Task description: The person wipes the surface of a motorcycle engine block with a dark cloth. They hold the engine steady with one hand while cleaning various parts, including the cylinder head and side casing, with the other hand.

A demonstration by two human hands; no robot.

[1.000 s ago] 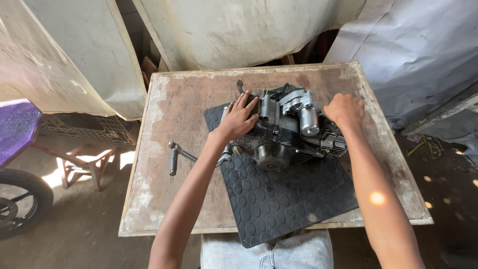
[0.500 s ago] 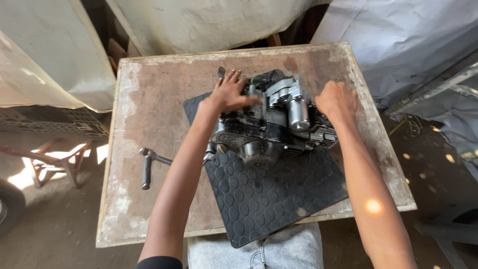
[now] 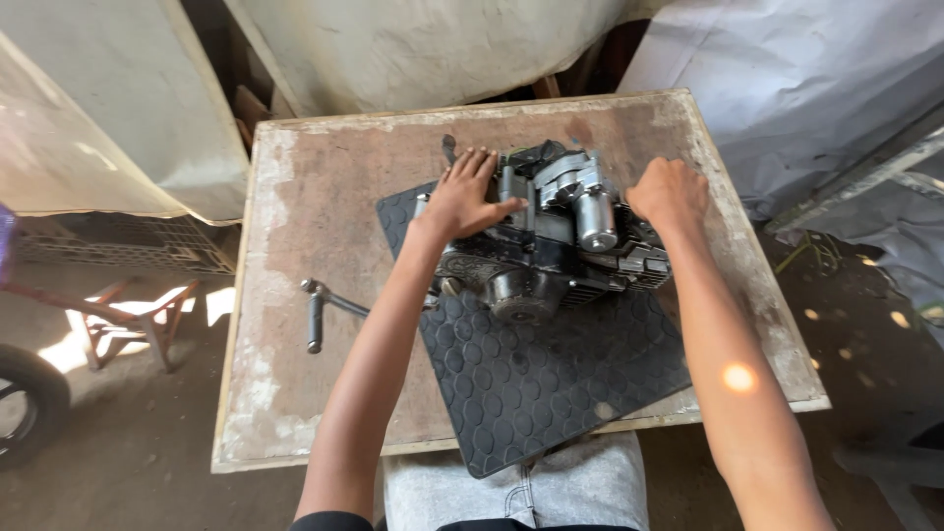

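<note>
Engine [image 3: 551, 241]: grey metal block — sits on black rubber mat [image 3: 551, 383], mid-bench [image 3: 324, 177].
Left hand [image 3: 467, 197]: fingers spread flat on engine's left side.
Right hand [image 3: 669, 192]: curled on right end — grip unclear.
Lever [image 3: 324, 305]: left of mat.

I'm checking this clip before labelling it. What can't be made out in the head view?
- Engine: its far side and underside are turned from the camera; the left hand covers its left end.
- Right hand: fingers curl behind the engine, so the grip is hidden.
- Rubber mat: the part beneath the engine is covered.
- Kick lever: its inner end passes behind the left forearm.
- Wheel: cut off by the left edge.
</note>
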